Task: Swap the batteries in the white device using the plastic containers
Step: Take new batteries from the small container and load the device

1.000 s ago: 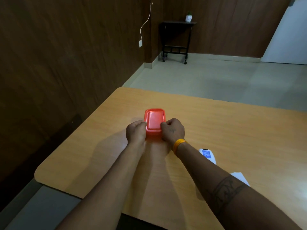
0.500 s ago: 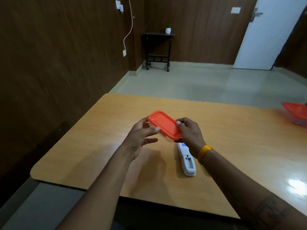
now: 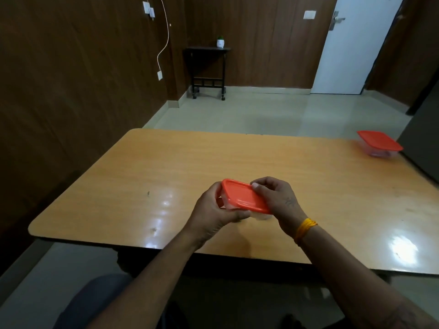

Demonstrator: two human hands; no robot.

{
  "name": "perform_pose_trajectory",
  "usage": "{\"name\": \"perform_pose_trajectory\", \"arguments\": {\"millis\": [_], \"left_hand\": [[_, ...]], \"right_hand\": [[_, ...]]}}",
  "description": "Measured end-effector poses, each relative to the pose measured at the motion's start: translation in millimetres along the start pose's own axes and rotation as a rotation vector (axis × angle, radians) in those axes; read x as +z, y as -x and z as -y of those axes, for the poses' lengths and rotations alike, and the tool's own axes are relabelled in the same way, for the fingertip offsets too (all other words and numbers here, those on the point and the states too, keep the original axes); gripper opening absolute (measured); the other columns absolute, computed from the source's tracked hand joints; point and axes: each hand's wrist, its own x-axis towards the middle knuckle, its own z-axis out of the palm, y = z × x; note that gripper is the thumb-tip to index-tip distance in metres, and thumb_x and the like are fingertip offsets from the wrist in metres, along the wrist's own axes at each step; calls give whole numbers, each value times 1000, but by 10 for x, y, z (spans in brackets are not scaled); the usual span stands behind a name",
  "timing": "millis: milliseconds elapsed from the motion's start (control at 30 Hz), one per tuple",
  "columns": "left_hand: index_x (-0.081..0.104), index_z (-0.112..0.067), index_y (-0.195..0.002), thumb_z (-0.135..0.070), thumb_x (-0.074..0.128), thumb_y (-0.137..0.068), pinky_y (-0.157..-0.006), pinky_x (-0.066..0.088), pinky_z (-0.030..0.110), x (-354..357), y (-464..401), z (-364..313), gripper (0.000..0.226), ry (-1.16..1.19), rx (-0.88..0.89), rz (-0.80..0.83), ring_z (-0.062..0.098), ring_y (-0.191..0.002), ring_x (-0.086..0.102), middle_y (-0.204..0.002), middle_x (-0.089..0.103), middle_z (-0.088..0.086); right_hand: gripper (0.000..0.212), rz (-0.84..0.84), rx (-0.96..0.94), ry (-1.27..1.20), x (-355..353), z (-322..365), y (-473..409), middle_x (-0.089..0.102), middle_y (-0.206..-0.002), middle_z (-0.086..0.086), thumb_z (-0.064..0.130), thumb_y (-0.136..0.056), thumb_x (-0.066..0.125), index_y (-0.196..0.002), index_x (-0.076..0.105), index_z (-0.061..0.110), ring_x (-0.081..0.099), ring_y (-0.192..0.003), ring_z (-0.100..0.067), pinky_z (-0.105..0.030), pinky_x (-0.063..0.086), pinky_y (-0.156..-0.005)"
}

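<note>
A small clear plastic container with an orange lid (image 3: 244, 197) is held tilted above the wooden table (image 3: 166, 167), near its front edge. My left hand (image 3: 213, 210) grips its left end and underside. My right hand (image 3: 276, 200) holds its right end, thumb on the lid's far edge. A second clear container with an orange lid (image 3: 379, 146) stands at the table's far right corner. The white device is hidden from view, probably behind my hands and arms.
Dark wood-panelled walls stand to the left and behind. A small black side table (image 3: 207, 67) with a white pot is by the far wall, and a white door (image 3: 351, 43) is at the back right. My knee (image 3: 95, 302) shows below the table edge.
The container was lifted off the table and brought toward me, tilted. My view swung right and up, so the second container came into sight. The white device, seen half a second ago, is now hidden.
</note>
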Motion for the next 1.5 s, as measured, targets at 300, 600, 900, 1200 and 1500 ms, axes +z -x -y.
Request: {"name": "perform_pose_trajectory", "arguments": {"millis": [300, 600, 900, 1200, 1500], "left_hand": [[56, -19, -124, -33, 98, -67, -61, 56, 15, 251, 35, -15, 72, -236, 71, -292, 9, -94, 71, -112, 72, -3], [54, -25, -122, -42, 93, -69, -66, 56, 13, 190, 82, -38, 68, -317, 181, -335, 5, -96, 70, -108, 69, -10], [54, -24, -127, -39, 94, -70, -75, 58, 13, 198, 132, 24, 71, -310, 248, -324, 7, -105, 67, -116, 67, -9], [59, -21, -120, -47, 97, -62, -82, 64, 30, 33, 8, -49, 74, -163, 208, -346, 13, -104, 73, -114, 73, -4], [61, -25, -118, -53, 95, -56, -78, 59, 19, 108, 51, -40, 76, -120, 183, -313, 3, -104, 71, -115, 74, -7]], "right_hand": [[43, -103, -648, 485, 87, -214, 448, 69, -113, 2, 56, -100, 54, -116, 71, 20, 66, -101, -16, -37, 57, -82], [37, -249, -898, 668, 168, -194, 495, 77, -113, -4, 41, -106, 56, -118, 76, 13, 74, -96, -25, -39, 61, -69], [51, -340, -913, 550, 169, -143, 463, 71, -83, -3, 45, -111, 41, -91, 73, 10, 64, -66, -18, -36, 52, -52], [35, -197, -846, 474, 127, -205, 308, 75, -117, -4, 33, -108, 53, -123, 74, 10, 71, -107, -21, -41, 60, -85], [33, -392, -886, 603, 158, -157, 303, 70, -78, -3, 28, -108, 48, -93, 71, 9, 59, -60, -19, -27, 38, -52]]}}
